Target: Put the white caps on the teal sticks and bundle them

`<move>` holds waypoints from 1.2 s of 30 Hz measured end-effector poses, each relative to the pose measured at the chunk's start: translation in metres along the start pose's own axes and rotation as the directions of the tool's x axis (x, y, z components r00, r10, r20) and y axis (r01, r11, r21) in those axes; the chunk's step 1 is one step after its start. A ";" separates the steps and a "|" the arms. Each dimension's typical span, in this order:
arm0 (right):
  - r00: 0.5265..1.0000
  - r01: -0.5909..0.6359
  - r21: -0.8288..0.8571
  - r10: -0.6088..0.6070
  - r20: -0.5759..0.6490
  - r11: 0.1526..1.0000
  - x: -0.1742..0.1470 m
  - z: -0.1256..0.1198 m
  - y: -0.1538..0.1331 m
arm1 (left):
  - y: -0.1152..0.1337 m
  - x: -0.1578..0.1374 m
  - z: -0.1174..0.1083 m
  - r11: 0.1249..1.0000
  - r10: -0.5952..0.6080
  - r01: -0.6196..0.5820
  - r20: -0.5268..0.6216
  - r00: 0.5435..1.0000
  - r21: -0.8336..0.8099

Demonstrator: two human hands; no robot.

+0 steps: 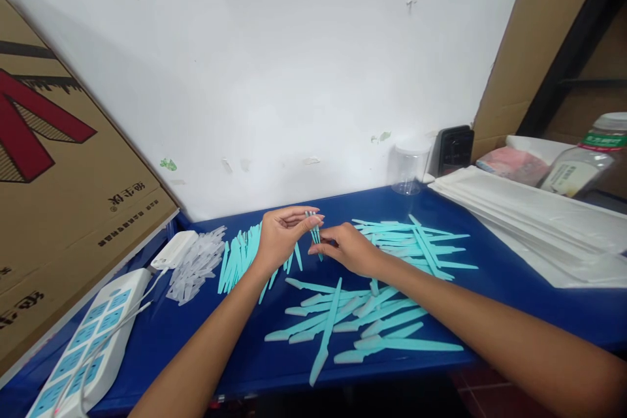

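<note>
Between my two hands, above the middle of the blue table [235, 366], stands a small bundle of teal eyebrow razors [315, 232], close together and roughly upright. My left hand [284, 235] pinches their upper part between thumb and fingers. Lower down, my right hand [345, 247] closes thumb and fingers on the same bundle. Partly behind my left hand and forearm lies a row of teal razors [240, 258]. A loose pile of razors [343, 317] spreads in front, below my hands. To the right, another razor pile [416, 241] lies partly behind my right forearm.
Clear plastic caps [196, 264] are heaped at left, beside a white charger-like block [175, 249] and a power strip [93, 339] with cables. A clear jar [410, 168] and a black phone-like device [455, 150] stand by the wall. White sheets [529, 222] and a bottle [582, 157] lie right.
</note>
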State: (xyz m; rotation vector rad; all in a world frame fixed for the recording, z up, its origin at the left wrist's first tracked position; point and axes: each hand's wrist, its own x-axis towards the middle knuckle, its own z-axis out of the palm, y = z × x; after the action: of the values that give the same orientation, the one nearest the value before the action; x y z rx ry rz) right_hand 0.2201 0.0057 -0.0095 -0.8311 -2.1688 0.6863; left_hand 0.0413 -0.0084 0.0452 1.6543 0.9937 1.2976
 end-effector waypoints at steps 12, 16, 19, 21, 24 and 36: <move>1.000 -0.021 0.039 0.021 -0.008 0.999 0.000 -0.001 -0.004 | 0.006 -0.006 0.005 0.996 -0.037 0.040 0.042 0.998 -0.084; 1.000 -0.020 0.053 0.020 0.003 0.998 0.001 -0.002 -0.003 | 0.008 -0.008 0.004 0.995 -0.049 0.056 0.084 0.995 -0.083; 1.000 -0.004 0.061 0.004 -0.006 0.998 0.001 -0.004 -0.006 | 0.010 -0.008 0.003 0.995 -0.041 0.047 0.071 0.997 -0.085; 1.000 -0.019 0.108 0.020 -0.007 0.994 0.001 -0.006 -0.011 | 0.011 -0.007 0.002 0.993 -0.044 0.047 0.031 0.999 -0.108; 0.996 -0.088 0.302 0.087 0.016 0.949 0.001 -0.005 -0.018 | 0.009 -0.005 0.001 0.981 -0.068 0.058 -0.045 0.997 -0.187; 0.962 -0.272 0.581 0.241 0.131 0.767 0.002 -0.001 -0.016 | -0.008 0.000 -0.003 0.873 -0.307 0.211 -0.159 0.938 -0.439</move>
State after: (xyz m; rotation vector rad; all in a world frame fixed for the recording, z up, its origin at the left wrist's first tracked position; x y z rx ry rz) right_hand 0.2142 -0.0030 0.0031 -0.7669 -1.7140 1.4520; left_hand 0.0374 -0.0046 0.0388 1.0266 0.9509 1.4133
